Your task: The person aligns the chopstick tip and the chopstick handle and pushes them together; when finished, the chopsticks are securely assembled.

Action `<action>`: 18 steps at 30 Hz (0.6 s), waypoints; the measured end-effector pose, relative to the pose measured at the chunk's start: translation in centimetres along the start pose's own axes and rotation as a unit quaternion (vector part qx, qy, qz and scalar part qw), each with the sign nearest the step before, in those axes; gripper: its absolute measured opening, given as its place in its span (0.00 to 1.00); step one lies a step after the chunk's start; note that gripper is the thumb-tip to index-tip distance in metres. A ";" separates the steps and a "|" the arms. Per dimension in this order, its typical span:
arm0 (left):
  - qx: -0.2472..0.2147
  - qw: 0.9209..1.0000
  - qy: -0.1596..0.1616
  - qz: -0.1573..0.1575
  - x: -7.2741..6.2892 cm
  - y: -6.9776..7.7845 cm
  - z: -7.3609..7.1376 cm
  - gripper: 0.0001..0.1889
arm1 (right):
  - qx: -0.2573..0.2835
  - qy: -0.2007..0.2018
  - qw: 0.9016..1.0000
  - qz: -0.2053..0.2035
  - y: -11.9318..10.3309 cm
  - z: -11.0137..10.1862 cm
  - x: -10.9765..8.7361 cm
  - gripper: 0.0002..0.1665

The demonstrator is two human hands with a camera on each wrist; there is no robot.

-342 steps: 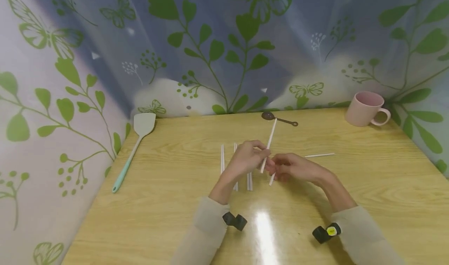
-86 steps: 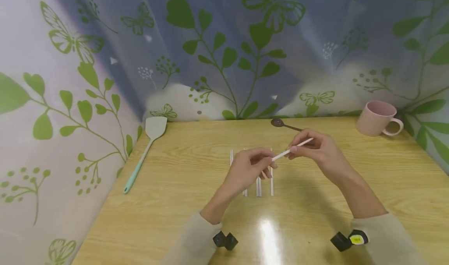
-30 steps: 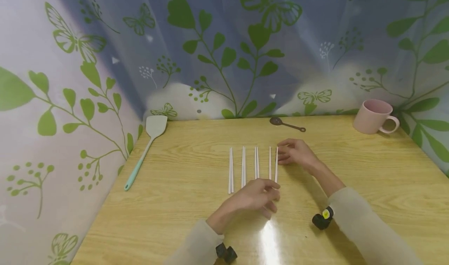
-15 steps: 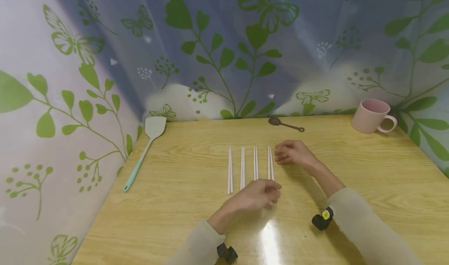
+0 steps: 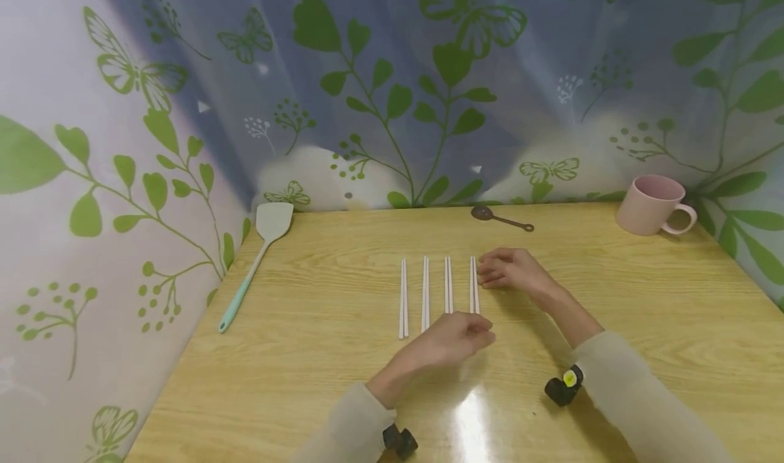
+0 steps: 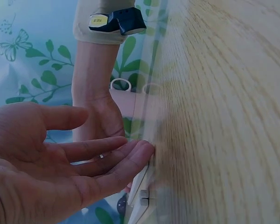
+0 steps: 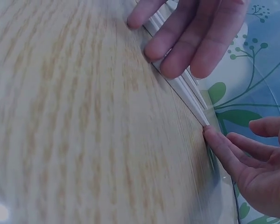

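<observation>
Several pairs of white chopsticks (image 5: 403, 299) lie side by side on the wooden table, thin ends pointing away. My right hand (image 5: 514, 271) is beside the far end of the rightmost pair (image 5: 474, 282). In the right wrist view its index fingertip meets a thin tip (image 7: 205, 125). My left hand (image 5: 450, 340) reaches across the near ends of the pairs on the right and hides them. Its fingers (image 6: 116, 170) are extended and loosely bent, fingertips right at the chopsticks' thick ends (image 6: 142, 205). Neither hand grips a chopstick.
A brown spoon (image 5: 502, 218) lies at the table's back edge. A pink mug (image 5: 649, 208) stands at the back right. On the left rests a spatula (image 5: 251, 272) with a pale green handle. Leaf-patterned curtains (image 5: 380, 95) border the table.
Earlier both hands held loose chopsticks, and later one between them. A second ago the last chopstick lay apart on the right; it has moved left against its mate, right hand following.
</observation>
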State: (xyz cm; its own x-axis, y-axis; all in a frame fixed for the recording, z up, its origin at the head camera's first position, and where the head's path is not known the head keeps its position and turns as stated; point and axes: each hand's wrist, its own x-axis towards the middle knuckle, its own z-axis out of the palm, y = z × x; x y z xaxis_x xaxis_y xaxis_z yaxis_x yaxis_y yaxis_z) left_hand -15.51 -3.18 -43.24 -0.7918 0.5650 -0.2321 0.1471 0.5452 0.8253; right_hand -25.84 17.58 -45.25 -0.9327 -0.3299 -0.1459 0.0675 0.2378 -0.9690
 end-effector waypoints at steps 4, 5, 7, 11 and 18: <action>0.034 0.999 -0.007 0.017 -0.3 0.3 -0.4 0.24 | -0.001 -0.013 1.000 -0.006 0.1 -0.3 -0.3 0.26; 0.040 0.999 -0.010 0.023 -0.4 0.3 -0.7 0.24 | 0.000 -0.018 1.000 -0.007 0.2 -0.4 -0.5 0.26; 0.047 0.998 -0.014 0.033 -0.9 0.2 -1.4 0.24 | 0.003 -0.034 0.999 -0.013 0.4 -0.7 -1.0 0.27; 0.046 0.998 -0.005 0.037 -2.3 -0.3 -3.4 0.24 | -0.001 -0.058 0.998 -0.025 0.7 -1.6 -2.5 0.27; 0.054 0.996 0.048 0.049 -5.2 -2.2 -7.7 0.23 | -0.060 -0.066 0.994 -0.070 0.3 -3.2 -5.7 0.28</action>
State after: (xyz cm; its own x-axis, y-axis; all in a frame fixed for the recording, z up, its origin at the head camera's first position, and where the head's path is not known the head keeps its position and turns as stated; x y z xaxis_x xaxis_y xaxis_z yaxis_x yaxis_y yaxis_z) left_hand -16.27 -12.10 -39.90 -0.8232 0.5593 -0.0978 0.2852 0.5563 0.7805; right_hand -21.64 22.42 -44.08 -0.8751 -0.4819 -0.0441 -0.1092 0.2854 -0.9522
